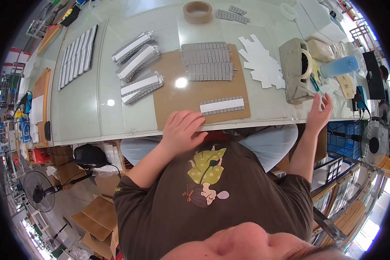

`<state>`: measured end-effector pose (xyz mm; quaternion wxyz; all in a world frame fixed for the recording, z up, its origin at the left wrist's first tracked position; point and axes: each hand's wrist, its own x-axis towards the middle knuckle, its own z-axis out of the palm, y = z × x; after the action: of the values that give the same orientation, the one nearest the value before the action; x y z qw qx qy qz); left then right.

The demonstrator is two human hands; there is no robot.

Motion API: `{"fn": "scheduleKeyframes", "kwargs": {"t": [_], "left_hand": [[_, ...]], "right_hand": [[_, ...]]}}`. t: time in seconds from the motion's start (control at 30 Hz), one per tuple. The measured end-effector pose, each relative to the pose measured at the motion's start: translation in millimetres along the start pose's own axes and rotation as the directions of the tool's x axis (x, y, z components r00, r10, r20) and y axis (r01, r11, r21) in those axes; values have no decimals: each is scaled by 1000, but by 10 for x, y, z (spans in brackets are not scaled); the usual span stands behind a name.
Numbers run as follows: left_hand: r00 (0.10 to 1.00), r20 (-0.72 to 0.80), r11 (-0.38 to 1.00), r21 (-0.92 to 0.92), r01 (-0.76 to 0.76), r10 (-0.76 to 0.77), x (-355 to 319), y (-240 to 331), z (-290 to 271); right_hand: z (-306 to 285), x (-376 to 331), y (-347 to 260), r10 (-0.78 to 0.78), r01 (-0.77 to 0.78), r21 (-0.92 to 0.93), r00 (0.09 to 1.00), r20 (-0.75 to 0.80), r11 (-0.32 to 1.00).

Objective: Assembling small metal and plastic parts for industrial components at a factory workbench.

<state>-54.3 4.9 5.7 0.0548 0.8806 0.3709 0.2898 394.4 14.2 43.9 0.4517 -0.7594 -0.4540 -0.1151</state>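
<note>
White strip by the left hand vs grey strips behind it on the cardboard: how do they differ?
The white strip has a white face between grey edges; the grey strips show grey segmented tops. The white strip lies alone; the grey strips lie grouped. Both rest on brown cardboard.

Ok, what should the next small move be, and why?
Probably have the right hand draw tape from the gray dispenser: its fingers are beside the dispenser's near end, and the left hand is by the near left corner of the white-topped strip. I can't tell whether it already holds tape.
</note>
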Motion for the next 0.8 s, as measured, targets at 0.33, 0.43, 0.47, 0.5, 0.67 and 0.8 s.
{"fn": "scheduleKeyframes", "kwargs": {"t": [0.33, 0.43, 0.47, 0.5, 0.67, 0.8], "left_hand": [[999, 45, 1000, -24, 2, 0, 8, 1, -18], [999, 51, 999, -32, -3, 4, -12, -7, -19], [999, 44, 1000, -31, 0, 2, -16, -6, -21], [999, 37, 1000, -30, 2, -1, -20, -6, -25], [999, 42, 998, -67, 14, -12, 5, -26, -10], [999, 37, 998, -59, 9, -7, -48, -44, 19]], "right_hand": [[150, 385, 255, 241, -424, 280, 826, 510, 861], [0, 347, -180, 73, -126, 123, 929, 363, 984], [-73, 321, -283, -49, 63, -39, 960, 276, 997], [-128, 269, -286, -52, 65, -37, 959, 277, 997], [-285, 15, -193, 223, -342, 250, 887, 405, 906], [-130, -100, 113, 270, -322, 80, 884, 381, 943]]}}
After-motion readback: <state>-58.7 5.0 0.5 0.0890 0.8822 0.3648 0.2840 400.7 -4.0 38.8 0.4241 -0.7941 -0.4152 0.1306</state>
